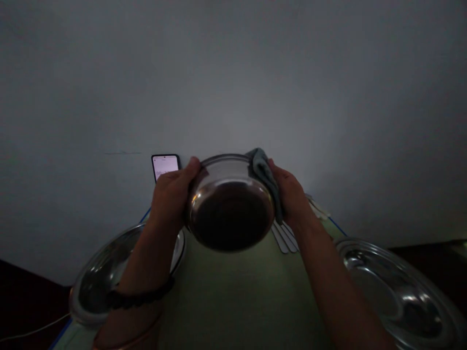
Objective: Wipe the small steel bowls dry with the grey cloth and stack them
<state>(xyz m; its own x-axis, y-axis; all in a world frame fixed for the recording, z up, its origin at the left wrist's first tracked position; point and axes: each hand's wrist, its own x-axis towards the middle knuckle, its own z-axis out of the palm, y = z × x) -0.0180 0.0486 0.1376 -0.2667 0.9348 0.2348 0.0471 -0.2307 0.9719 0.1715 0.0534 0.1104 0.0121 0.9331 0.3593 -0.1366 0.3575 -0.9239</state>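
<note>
Two hands hold one metal bowl (pixel 231 209) up above the table (pixel 226 296), its rounded underside turned toward the viewer and its rim on the far side. The left hand (pixel 173 189) is closed around the bowl's left side, with the thumb lying up near the rim. The right hand (pixel 290 192) pinches a grey-green cloth (pixel 266 177) against the bowl's right side; the cloth lies between palm and metal, folded over the rim at the top and hanging down along the wall of the bowl. Both hands are only as open as the bowl is wide.

Most of the fingers are out of sight behind the bowl and cloth, so how they are spread cannot be told. The inside of the bowl is hidden, and its base is so dark that no detail shows. A phone (pixel 166 165) stands near the left hand, which covers its lower part; the digits on its lit screen are too blurred to read. The left forearm crosses in front of a large basin (pixel 95 272), while a wide metal dish (pixel 375 291) on the right is cut off by the bottom edge. Some flat strips (pixel 282 238) lie partly behind the right hand and cloth; what they are is unclear.
</note>
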